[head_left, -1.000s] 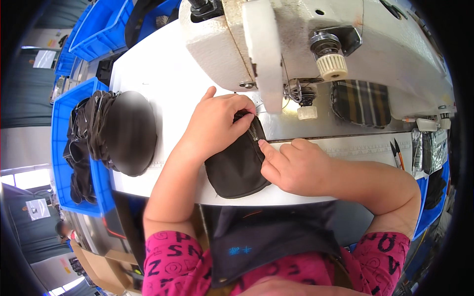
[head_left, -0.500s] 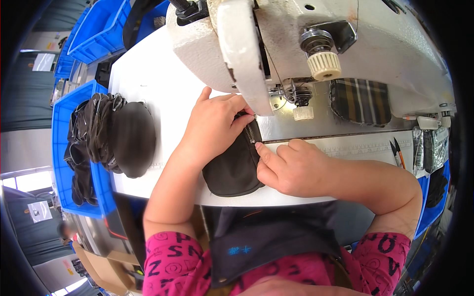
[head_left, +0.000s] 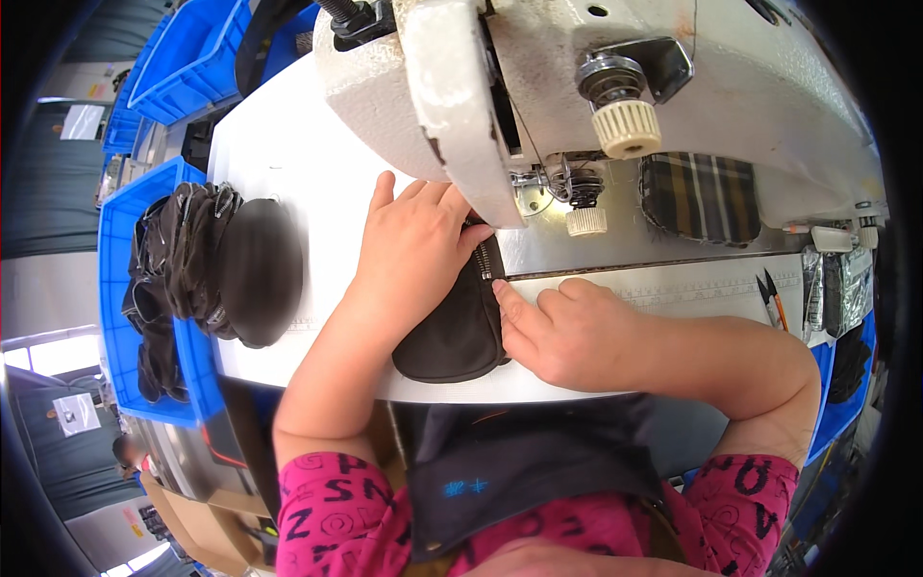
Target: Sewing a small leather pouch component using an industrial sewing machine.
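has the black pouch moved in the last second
Yes, slightly: the black pouch has shifted to the left, judged against the ruler strip along the machine's bed.

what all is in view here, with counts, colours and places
table: 1, white, centre
sewing machine: 1, white, top right
zippered pouch: 1, black, on table by machine
plaid fabric piece: 1, brown and grey, beneath machine's arm
fabric pile: 1, black, left, partly blurred
bins: at least 4, blue, left and right
slim tools: apparently 2, black and orange, table's right
packets: count unclear, clear, table's right end
cardboard box: 1, brown, lower left
curtains: several, dark, far left
another person: 1, blurred, lower left
apron: 1, dark, bottom centre
shirt: 1, pink, bottom
left hand: 1, bare, pouch's upper end
right hand: 1, bare, pouch's right edge
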Tool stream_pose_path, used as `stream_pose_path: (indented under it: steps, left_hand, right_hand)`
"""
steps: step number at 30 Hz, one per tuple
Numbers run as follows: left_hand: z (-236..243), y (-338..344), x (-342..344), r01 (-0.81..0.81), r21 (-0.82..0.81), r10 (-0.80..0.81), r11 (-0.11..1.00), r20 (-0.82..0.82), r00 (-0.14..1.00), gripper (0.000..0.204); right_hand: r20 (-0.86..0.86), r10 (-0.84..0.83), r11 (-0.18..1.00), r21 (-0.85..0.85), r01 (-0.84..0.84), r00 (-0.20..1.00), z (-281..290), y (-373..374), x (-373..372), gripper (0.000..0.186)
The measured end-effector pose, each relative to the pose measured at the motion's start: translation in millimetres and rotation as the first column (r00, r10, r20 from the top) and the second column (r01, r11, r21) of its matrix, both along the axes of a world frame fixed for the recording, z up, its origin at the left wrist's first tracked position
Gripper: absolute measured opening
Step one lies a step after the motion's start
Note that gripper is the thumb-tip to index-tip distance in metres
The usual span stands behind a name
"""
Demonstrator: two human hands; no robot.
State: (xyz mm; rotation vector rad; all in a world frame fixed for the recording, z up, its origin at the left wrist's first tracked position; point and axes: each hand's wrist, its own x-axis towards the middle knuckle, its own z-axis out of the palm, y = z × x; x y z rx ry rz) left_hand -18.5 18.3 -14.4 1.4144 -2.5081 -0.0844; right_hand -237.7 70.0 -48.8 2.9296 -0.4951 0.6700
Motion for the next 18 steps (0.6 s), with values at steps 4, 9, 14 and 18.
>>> stream_pose_path:
  steps: [4, 9, 14, 18]
  left_hand:
    - [-5.7, -2.7, 1.3, 0.068, -0.087, -0.068, 0.994, 0.002, 0.998, 0.018]
    - [-15.5, -25.6, 2.0, 0.141, -0.128, -0.150, 0.982, -0.066, 0.986, 0.018]
    - [-23.7, -60.8, 3.1, 0.200, -0.172, -0.237, 0.964, -0.232, 0.943, 0.017]
    - [-26.6, -79.3, -2.5, 0.190, 0.014, -0.173, 0.982, -0.354, 0.919, 0.030]
  right_hand:
    - [0.020, -0.005, 1.000, -0.020, 0.005, 1.000, -2.2, 0.4, -1.2, 0.018]
    - [0.053, -0.093, 0.996, 0.007, 0.093, 0.994, -6.3, -9.6, -5.1, 0.017]
    - [-0.015, -0.193, 0.976, 0.102, 0.194, 0.981, -4.1, -27.7, -10.2, 0.027]
    - [-0.061, -0.260, 0.943, 0.200, 0.267, 0.964, 1.0, -36.5, -12.0, 0.024]
